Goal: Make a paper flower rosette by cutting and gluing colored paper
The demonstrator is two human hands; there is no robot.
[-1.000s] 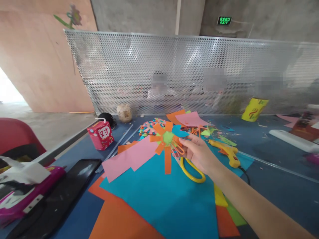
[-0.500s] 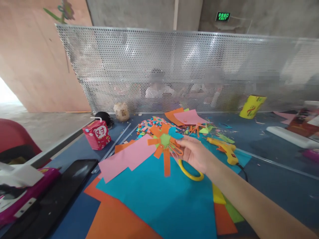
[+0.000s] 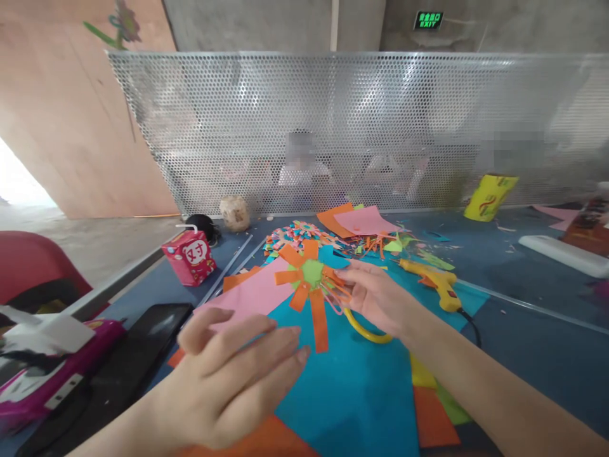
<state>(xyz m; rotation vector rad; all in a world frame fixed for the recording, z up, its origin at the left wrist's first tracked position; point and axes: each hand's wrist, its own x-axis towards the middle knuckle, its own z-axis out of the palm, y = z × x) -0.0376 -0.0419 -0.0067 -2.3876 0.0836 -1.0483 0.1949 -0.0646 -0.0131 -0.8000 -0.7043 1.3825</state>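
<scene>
My right hand [image 3: 380, 293] pinches a felt flower [image 3: 313, 273] by its right side. The flower has a green centre, orange strip petals of uneven length and a blue piece at its upper right. Thin pink and orange loops hang by my fingertips. My left hand [image 3: 238, 374] is in the air at lower left, fingers apart and bent, holding nothing. Beneath both hands lies a blue felt sheet [image 3: 354, 387], over orange sheets and beside a pink one [image 3: 252, 289]. A yellow ring [image 3: 364, 330], like a scissors handle, shows partly below my right hand.
A yellow glue gun [image 3: 440, 285] lies at right, its cord trailing. Felt scraps and small flowers [image 3: 302, 233] are heaped behind. At left are a red drink carton [image 3: 190, 257], a black phone-like slab [image 3: 152, 324] and a power strip [image 3: 76, 368]. A perforated metal screen [image 3: 214, 127] stands behind.
My left hand has come into view from the lower left, towards the flower. The flower, still in my right hand, has shifted slightly left and tilted.
</scene>
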